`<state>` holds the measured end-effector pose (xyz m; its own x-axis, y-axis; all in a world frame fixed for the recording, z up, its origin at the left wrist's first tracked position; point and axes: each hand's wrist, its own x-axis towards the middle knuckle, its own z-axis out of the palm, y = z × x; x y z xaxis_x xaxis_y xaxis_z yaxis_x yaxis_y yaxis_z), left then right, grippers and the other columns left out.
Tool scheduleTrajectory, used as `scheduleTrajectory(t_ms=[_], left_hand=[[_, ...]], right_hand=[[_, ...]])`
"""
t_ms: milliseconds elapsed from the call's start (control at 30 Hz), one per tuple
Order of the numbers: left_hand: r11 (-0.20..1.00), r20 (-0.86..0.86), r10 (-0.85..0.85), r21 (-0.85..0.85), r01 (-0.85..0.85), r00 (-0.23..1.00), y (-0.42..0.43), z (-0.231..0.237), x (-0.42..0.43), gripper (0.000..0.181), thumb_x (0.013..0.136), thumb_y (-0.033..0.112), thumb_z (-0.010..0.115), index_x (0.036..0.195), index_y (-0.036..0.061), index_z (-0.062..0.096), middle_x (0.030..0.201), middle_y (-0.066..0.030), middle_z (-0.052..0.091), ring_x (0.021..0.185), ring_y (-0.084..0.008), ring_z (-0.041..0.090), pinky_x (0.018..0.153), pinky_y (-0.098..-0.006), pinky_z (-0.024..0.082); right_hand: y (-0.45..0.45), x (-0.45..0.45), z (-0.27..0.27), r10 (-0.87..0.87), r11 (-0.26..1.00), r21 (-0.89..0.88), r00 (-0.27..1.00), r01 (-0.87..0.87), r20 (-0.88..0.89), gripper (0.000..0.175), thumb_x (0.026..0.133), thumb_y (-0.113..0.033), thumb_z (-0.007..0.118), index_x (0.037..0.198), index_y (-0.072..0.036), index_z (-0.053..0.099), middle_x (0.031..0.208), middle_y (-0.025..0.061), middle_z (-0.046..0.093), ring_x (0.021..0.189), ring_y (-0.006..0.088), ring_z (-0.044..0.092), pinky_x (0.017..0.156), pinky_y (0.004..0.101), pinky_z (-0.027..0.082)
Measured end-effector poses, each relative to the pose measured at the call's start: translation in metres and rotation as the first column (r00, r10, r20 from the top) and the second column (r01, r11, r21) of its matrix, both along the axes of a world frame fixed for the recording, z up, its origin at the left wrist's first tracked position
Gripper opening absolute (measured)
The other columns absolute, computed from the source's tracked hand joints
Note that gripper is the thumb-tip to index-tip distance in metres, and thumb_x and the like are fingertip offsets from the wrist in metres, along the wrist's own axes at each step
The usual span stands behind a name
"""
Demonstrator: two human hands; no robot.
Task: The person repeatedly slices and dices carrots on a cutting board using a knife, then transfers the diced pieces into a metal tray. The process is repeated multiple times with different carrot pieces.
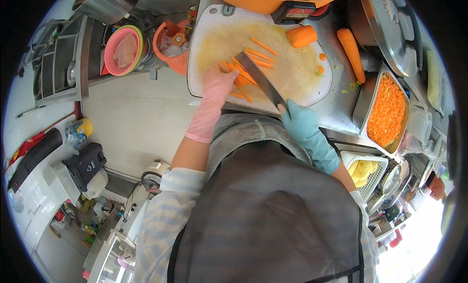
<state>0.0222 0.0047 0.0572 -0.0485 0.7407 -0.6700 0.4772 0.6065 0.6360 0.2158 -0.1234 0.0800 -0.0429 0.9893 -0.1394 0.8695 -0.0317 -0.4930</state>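
Observation:
On a stained white cutting board [292, 74] lie carrot sticks [243, 76], some bundled, some loose. My left hand [218, 80], in a pink glove, has its fingers on the left end of the bundle. My right hand [299, 120], in a blue glove, grips the handle of a kitchen knife [261, 78]; its blade reaches up and left across the sticks. A thick carrot piece [301, 36] lies near the board's top right, with small carrot bits below it. Right of the board, a whole carrot [351, 54] lies on the metal counter [338, 111].
A steel container of diced carrot [387, 111] stands at the right, a basket of peeled potatoes [362, 171] below it. A large lidded pot [393, 31] and an orange container [263, 0] border the board. Pink bowl of pale meat [124, 53] at left.

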Motion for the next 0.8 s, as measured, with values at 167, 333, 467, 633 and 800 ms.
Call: scheduleTrajectory(t_ms=[167,333,467,633,800], left_hand=[[0.999,-0.030,0.043,0.001,-0.043,0.999,0.001,-0.010,0.000,0.021,0.074,0.015,0.067,0.083,0.0009,0.055,0.068,-0.0084,0.061,0.053,-0.0161,0.059,0.048,-0.0277,0.046],[0.999,-0.045,0.010,0.050,-0.007,0.999,-0.001,-0.023,-0.002,0.019,0.074,0.015,0.067,0.078,0.0020,0.054,0.064,-0.0079,0.060,0.051,-0.0169,0.059,0.049,-0.0289,0.046],[0.992,-0.127,-0.065,0.096,0.077,0.990,0.001,-0.025,-0.003,0.019,0.073,0.016,0.067,0.078,0.0024,0.055,0.062,-0.0091,0.060,0.051,-0.0184,0.059,0.051,-0.0310,0.046],[0.999,-0.071,-0.023,0.043,0.027,0.997,0.002,-0.020,-0.004,0.024,0.071,0.021,0.069,0.079,0.0028,0.056,0.062,-0.0100,0.060,0.053,-0.0211,0.059,0.055,-0.0327,0.047],[0.989,-0.229,-0.129,0.033,0.141,0.965,0.005,-0.022,-0.001,0.035,0.067,0.028,0.072,0.083,0.0013,0.057,0.074,-0.0144,0.062,0.071,-0.0278,0.062,0.066,-0.0354,0.048]], right_hand=[[-0.001,-0.004,-0.010,-0.033,0.994,-0.101,0.999,0.036,0.034,0.020,0.083,-0.024,0.055,0.080,-0.004,0.052,0.055,0.0178,0.054,0.052,0.0364,0.055,0.047,0.0440,0.043],[0.008,0.005,-0.009,-0.079,0.992,-0.096,0.997,0.080,0.017,0.021,0.083,-0.024,0.054,0.080,-0.003,0.052,0.056,0.0184,0.054,0.052,0.0370,0.055,0.048,0.0447,0.043],[0.010,0.000,-0.002,-0.069,0.994,-0.085,0.997,0.071,0.028,0.019,0.083,-0.023,0.052,0.080,-0.004,0.051,0.056,0.0180,0.055,0.052,0.0368,0.055,0.048,0.0450,0.043],[0.011,-0.014,-0.002,-0.011,0.988,-0.156,0.998,0.021,0.060,0.014,0.082,-0.019,0.049,0.084,-0.005,0.051,0.058,0.0169,0.057,0.053,0.0361,0.057,0.049,0.0454,0.045],[0.020,-0.020,0.002,0.044,0.969,-0.247,0.993,-0.015,0.110,0.013,0.081,-0.017,0.048,0.086,-0.006,0.051,0.060,0.0165,0.058,0.056,0.0355,0.058,0.052,0.0458,0.046]])
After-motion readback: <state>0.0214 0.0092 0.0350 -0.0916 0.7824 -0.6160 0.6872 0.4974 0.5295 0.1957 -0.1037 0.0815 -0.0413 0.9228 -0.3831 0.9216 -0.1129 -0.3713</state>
